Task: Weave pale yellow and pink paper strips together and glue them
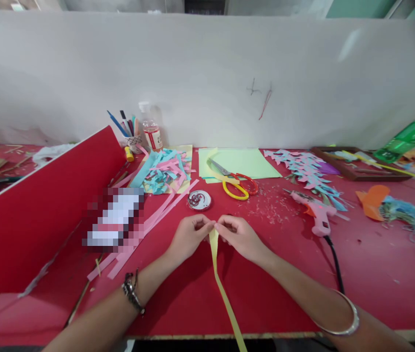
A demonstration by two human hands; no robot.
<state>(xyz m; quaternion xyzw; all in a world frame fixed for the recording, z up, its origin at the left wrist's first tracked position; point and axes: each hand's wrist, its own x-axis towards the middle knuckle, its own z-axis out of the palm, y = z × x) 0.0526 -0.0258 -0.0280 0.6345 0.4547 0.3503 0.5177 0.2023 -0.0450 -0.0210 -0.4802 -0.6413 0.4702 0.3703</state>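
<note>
Both my hands meet over the middle of the red table, fingertips almost touching. Between thumb and fingers, my left hand [191,235] pinches the top end of a yellow paper strip [215,261]. My right hand [241,237] pinches that same end from the other side. From there the strip hangs down and runs past the table's front edge. Just beyond my left hand lies a small white round dish [204,200] with dark, thread-like bits in it. Scissors [234,181] with red and yellow handles rest farther back, on green paper sheets [254,164].
Pink strips [148,225] and a blurred phone-like object [114,217] lie left, beside a standing red board [49,210]. Cut blue and pink paper [166,168] is piled behind. A pink glue gun [315,210] with a black cord and a green bottle [410,137] are right.
</note>
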